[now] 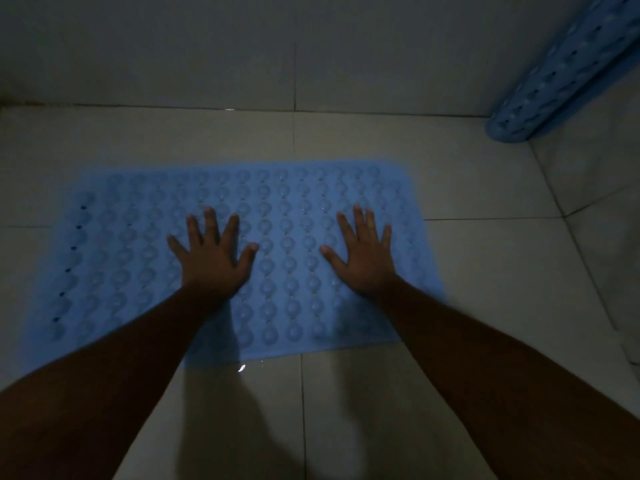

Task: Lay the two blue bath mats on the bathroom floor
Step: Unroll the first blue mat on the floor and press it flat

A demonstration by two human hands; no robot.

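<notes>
A blue bath mat (284,209) with rows of round bumps lies flat on the tiled bathroom floor (467,271), in the middle of the view. My left hand (211,254) rests palm down on the mat's centre-left, fingers spread. Palm down too, my right hand (365,256) presses on the mat's right part with its fingers apart. Neither hand grips anything. A second blue mat (561,74), rolled into a tube, leans in the far right corner with its lower end on the floor.
A tiled wall (207,57) rises just behind the mat. Another wall closes the right side, behind the rolled mat. Small wet glints show on the floor tile (241,368) at the mat's near edge.
</notes>
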